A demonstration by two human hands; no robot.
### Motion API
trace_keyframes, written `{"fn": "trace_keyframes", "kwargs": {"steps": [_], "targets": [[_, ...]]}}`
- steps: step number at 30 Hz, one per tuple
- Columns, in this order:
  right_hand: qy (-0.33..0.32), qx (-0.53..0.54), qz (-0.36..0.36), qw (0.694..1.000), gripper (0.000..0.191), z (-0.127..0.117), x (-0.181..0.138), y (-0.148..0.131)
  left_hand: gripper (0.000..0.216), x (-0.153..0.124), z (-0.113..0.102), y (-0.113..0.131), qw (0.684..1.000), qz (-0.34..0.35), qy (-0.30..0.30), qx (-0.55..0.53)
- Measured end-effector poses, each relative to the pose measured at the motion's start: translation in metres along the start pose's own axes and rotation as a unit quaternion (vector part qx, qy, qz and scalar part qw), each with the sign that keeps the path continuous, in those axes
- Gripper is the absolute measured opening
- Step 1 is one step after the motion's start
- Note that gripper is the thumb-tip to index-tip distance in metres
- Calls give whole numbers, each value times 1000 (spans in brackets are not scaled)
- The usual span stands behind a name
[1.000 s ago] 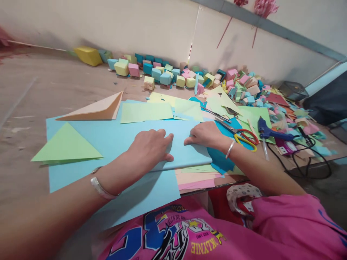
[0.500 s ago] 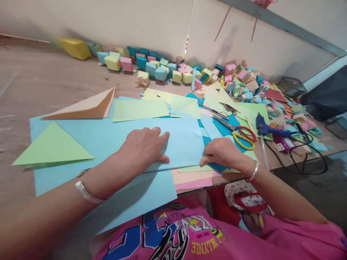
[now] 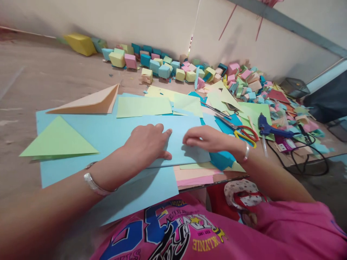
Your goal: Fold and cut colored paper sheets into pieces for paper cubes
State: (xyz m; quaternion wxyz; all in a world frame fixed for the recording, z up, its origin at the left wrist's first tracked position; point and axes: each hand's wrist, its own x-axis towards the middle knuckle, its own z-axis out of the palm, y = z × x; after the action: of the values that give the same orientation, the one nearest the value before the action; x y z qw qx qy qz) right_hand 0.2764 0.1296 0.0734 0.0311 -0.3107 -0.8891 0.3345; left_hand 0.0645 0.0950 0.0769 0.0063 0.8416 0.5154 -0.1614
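Note:
A folded light-blue paper [image 3: 176, 144] lies on a larger light-blue sheet [image 3: 65, 169], its crease running along the near side. Pressing down on the folded paper is my left hand [image 3: 150, 142], thumb and fingers spread apart. My right hand [image 3: 203, 139] is just over the paper's right part, fingers curled together and nothing visible in them. To the left are a green paper folded into a triangle [image 3: 59, 141] and a folded peach paper [image 3: 89, 101]. A pale green strip [image 3: 143, 106] lies beyond my left hand.
Right of my right hand lie scissors with red and yellow handles [image 3: 245, 137] and a blue glue gun [image 3: 271, 126] near a black cord [image 3: 287, 166]. Many small paper boxes [image 3: 164, 71] line the wall. Paper scraps [image 3: 187, 177] lie along the table's front edge.
My right hand has moved left from the paper's near right corner to over its surface. My left hand stays pressed on the paper. The camera view has shifted slightly.

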Motion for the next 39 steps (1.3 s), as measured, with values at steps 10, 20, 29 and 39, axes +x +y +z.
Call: {"fn": "trace_keyframes", "kwargs": {"steps": [10, 20, 29, 39], "targets": [[-99, 257, -6, 961, 28, 23, -7, -2, 65, -2, 6, -1, 999, 1, 37, -4], [-352, 261, -71, 896, 45, 0, -43, 6, 66, -4, 6, -2, 999, 1, 33, -21], [103, -243, 150, 953, 28, 6, 23, -14, 64, -4, 6, -1, 999, 7, 38, 3], [190, -328, 159, 911, 33, 48, 41, 18, 67, -23, 28, -2, 995, 26, 90, 35]]}}
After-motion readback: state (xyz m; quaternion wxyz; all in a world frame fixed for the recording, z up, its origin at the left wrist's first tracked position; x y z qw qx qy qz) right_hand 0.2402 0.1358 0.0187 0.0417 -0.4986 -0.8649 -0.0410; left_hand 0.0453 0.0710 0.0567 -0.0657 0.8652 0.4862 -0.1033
